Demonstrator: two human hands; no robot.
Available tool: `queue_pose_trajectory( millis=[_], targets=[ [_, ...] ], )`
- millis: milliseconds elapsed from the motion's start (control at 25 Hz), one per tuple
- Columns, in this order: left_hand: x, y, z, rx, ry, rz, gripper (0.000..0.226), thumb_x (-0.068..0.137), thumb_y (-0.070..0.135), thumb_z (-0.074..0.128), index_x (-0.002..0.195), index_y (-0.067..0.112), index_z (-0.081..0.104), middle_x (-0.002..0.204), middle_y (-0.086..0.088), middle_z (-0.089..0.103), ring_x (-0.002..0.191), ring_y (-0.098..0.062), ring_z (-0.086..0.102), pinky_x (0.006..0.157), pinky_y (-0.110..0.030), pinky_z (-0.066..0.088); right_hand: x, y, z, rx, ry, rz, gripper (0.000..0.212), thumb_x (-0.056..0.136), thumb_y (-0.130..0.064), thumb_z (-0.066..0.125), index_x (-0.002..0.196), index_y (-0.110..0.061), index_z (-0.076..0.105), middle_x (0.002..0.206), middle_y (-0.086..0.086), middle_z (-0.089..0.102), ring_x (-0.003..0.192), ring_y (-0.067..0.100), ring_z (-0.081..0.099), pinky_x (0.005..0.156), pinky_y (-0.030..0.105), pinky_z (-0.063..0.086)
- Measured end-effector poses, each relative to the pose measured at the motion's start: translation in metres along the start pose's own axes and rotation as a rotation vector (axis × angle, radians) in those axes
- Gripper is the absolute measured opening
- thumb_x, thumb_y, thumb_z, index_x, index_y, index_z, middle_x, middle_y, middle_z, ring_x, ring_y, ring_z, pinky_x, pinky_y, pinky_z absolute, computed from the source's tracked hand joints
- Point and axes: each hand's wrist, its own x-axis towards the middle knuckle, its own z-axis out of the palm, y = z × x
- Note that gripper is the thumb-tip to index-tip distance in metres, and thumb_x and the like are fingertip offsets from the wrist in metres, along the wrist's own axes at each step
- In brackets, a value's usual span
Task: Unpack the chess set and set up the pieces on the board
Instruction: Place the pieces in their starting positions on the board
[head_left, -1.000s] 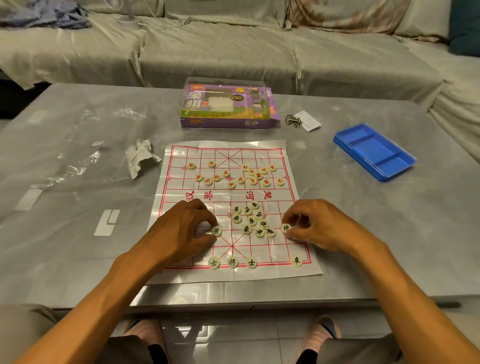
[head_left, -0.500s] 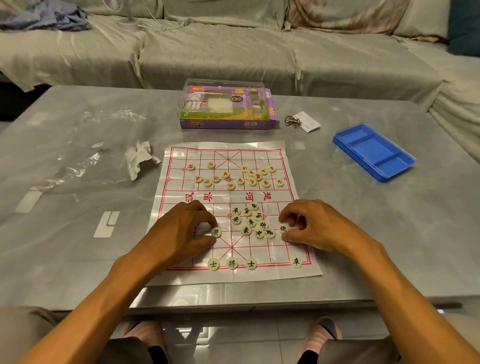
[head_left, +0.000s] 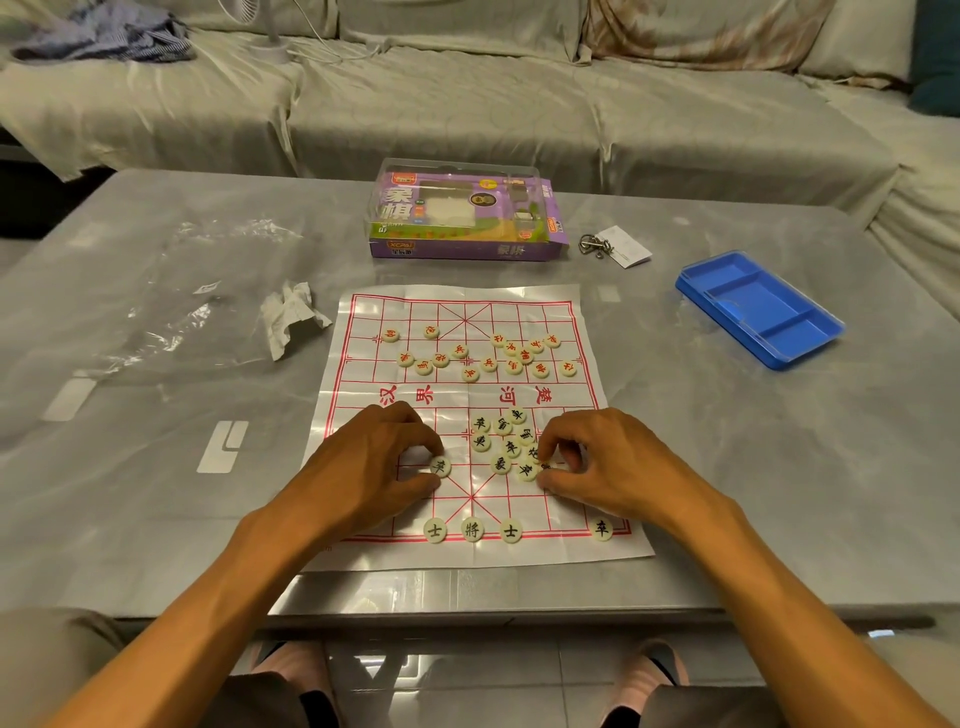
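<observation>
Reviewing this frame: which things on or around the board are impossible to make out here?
- Head view: board squares beneath the left hand, covered by it.
- Head view: the piece at the right hand fingertips, mostly hidden by fingers; its character is unreadable.
- Head view: contents of the purple box, blurred by lid glare.
- Head view: red pieces, characters too small to read reliably.

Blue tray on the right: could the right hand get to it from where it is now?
Probably yes. The blue tray lies on bare table beyond the right hand, nothing between them. That hand's fingers are curled on a black piece at the cluster, so it must let go first.
</observation>
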Motion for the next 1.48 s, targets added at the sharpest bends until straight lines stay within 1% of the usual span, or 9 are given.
queue_pose_trajectory(
  millis=[160,320,480,600,800,1080,1320,1400,1480],
  targets=[
    [0.0,0.001,0.0,0.001,0.004,0.001,0.031,0.084,0.045,0.064,0.11,0.029,0.067,0.113,0.012,0.059,0.098,-0.008,0.052,0.08,-0.021,0.045,0.005,-0.006,0.005,-0.023,0.101,0.056,0.022,0.091,-0.044,0.06,0.106,-0.029,0.062,0.118,-0.009,0.064,0.104,0.014,0.06,0.09,0.025,0.047],
    [0.0,0.001,0.0,-0.004,-0.002,-0.004,0.03,0.084,0.045,0.064,0.11,0.029,0.067,0.115,0.012,0.059,0.099,-0.008,0.053,0.083,-0.022,0.047,0.01,-0.008,0.007,-0.037,0.109,0.077,0.022,0.09,-0.043,0.061,0.106,-0.028,0.064,0.118,-0.009,0.065,0.101,0.012,0.06,0.086,0.023,0.046],
    [-0.001,0.0,0.0,-0.006,-0.008,-0.005,0.031,0.084,0.045,0.064,0.11,0.029,0.067,0.116,0.012,0.059,0.101,-0.009,0.054,0.085,-0.022,0.048,0.012,-0.011,0.006,-0.064,0.105,0.096,0.028,0.089,-0.046,0.061,0.11,-0.027,0.063,0.122,-0.009,0.063,0.106,0.013,0.06,0.09,0.025,0.047],
    [0.0,0.0,0.0,-0.008,-0.01,-0.007,0.032,0.084,0.045,0.064,0.111,0.029,0.067,0.117,0.012,0.058,0.102,-0.009,0.054,0.086,-0.023,0.048,0.012,-0.012,0.006,-0.076,0.082,0.108,0.03,0.087,-0.05,0.062,0.108,-0.028,0.062,0.121,-0.01,0.063,0.103,0.012,0.061,0.09,0.025,0.048],
    [0.0,-0.002,0.001,0.006,-0.02,-0.008,0.033,0.084,0.048,0.063,0.113,0.031,0.065,0.116,0.015,0.057,0.102,-0.008,0.053,0.083,-0.019,0.044,0.012,-0.014,0.005,-0.078,0.091,0.117,0.028,0.089,-0.047,0.062,0.108,-0.027,0.062,0.119,-0.01,0.065,0.1,0.012,0.061,0.088,0.024,0.048],
    [-0.001,-0.001,0.0,0.004,-0.012,-0.011,0.033,0.084,0.047,0.063,0.112,0.031,0.065,0.117,0.014,0.058,0.102,-0.007,0.053,0.085,-0.021,0.047,0.01,-0.018,0.004,-0.096,0.086,0.121,0.034,0.086,-0.052,0.063,0.11,-0.028,0.061,0.121,-0.011,0.064,0.102,0.013,0.062,0.089,0.025,0.048],
    [-0.002,0.004,-0.004,0.001,-0.031,-0.036,0.035,0.084,0.048,0.063,0.114,0.031,0.064,0.119,0.014,0.057,0.104,-0.007,0.052,0.086,-0.02,0.045,0.01,-0.018,0.004,-0.111,0.105,0.107,0.033,0.087,-0.05,0.063,0.111,-0.027,0.061,0.121,-0.01,0.064,0.102,0.012,0.061,0.09,0.025,0.048],
    [-0.002,0.009,-0.009,-0.022,0.012,-0.06,0.035,0.083,0.05,0.063,0.115,0.033,0.062,0.118,0.019,0.052,0.104,-0.003,0.049,0.085,-0.018,0.041,0.009,-0.02,-0.001,-0.089,0.161,0.07,0.033,0.087,-0.049,0.063,0.112,-0.027,0.061,0.119,-0.01,0.064,0.099,0.009,0.058,0.091,0.027,0.049],
    [-0.002,0.021,-0.012,-0.164,0.107,-0.114,0.028,0.085,0.045,0.063,0.111,0.035,0.062,0.113,0.023,0.054,0.098,0.0,0.053,0.081,-0.014,0.04,0.007,-0.027,-0.001,-0.072,0.221,-0.021,0.032,0.087,-0.048,0.062,0.111,-0.028,0.062,0.109,-0.011,0.064,0.091,0.005,0.05,0.089,0.026,0.049]
  ],
)
